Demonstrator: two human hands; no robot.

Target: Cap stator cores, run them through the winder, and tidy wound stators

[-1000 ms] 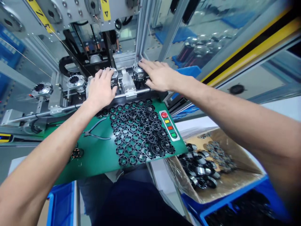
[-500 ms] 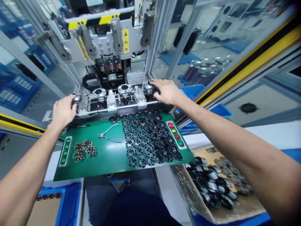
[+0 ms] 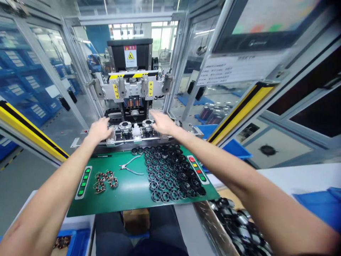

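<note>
My left hand [image 3: 100, 130] is over the left end of the machine's fixture row, fingers bent and slightly apart, nothing visible in it. My right hand [image 3: 163, 122] reaches beside the round fixture [image 3: 148, 124], its fingers apart and holding nothing I can see. Another round fixture [image 3: 125, 126] sits between the hands. On the green work surface [image 3: 128, 193] below lie rows of black rings [image 3: 165, 173], pliers [image 3: 130, 166] with open handles, and several copper-wound rings [image 3: 100, 187] at the left.
A green button strip [image 3: 83, 182] is at the left and a strip with a red button [image 3: 198, 169] at the right. Yellow-black posts [image 3: 234, 111] flank the machine. Lower right, a box holds black and metal rings [image 3: 241, 224]. A screen [image 3: 266, 21] hangs upper right.
The view has tilted up, showing more of the machine. My right hand has moved left from the rightmost fixture toward the middle one. My left hand has shifted inward along the fixture row.
</note>
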